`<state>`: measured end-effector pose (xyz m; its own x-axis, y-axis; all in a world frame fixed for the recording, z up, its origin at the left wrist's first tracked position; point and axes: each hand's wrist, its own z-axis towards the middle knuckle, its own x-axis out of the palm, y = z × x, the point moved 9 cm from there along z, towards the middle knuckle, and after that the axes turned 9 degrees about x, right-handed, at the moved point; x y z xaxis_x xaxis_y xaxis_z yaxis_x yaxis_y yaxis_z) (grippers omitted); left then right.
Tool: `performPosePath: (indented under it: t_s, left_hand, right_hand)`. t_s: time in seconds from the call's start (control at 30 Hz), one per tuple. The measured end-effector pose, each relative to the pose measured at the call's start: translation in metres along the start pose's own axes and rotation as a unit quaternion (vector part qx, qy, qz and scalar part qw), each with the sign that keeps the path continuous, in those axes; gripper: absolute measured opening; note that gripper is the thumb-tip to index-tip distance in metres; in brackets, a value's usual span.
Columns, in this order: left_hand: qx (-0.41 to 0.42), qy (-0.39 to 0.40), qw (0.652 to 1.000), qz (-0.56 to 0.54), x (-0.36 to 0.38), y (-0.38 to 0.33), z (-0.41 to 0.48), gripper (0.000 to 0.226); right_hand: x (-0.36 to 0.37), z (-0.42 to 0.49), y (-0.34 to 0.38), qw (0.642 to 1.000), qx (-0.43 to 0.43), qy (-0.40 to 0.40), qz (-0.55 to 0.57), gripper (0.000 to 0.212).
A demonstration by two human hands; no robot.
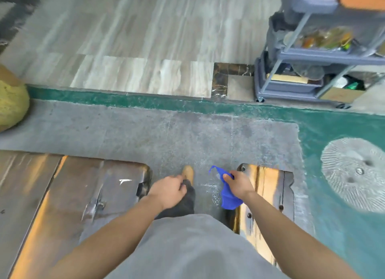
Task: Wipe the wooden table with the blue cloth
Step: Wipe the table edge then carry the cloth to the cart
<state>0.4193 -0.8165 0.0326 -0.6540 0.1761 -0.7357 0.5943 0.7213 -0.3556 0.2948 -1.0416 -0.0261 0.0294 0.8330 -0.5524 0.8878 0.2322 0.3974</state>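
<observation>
Both hands hang low: the right hand [239, 185] is closed around the blue cloth [228, 193], bunched just left of a wooden table [268, 187]; the left hand [168, 190] is loosely curled, empty. Wiping seems not yet begun; the cloth must be spread on the wood.

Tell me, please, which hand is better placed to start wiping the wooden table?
The right hand: it already grips the blue cloth beside a wooden surface. The left hand holds nothing.
</observation>
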Motion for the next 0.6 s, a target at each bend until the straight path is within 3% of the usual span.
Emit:
performPosePath:
  t_s: [0.37,0.5,0.6]
  left_hand:
    - [0.081,0.031,0.992,0.087,-0.111,-0.029,0.192,0.039]
    - [0.128,0.049,0.984,0.114,-0.156,-0.062,0.261,0.046]
    - [0.173,0.069,0.973,0.133,-0.182,-0.106,0.305,0.033]
  right_hand:
    - [-0.126,0.109,0.067,0.995,0.002,-0.065,0.074,0.015]
    - [-0.182,0.139,0.063,0.989,0.040,-0.098,0.102,0.013]
    - [-0.224,0.151,0.037,0.979,0.081,-0.137,0.125,0.011]
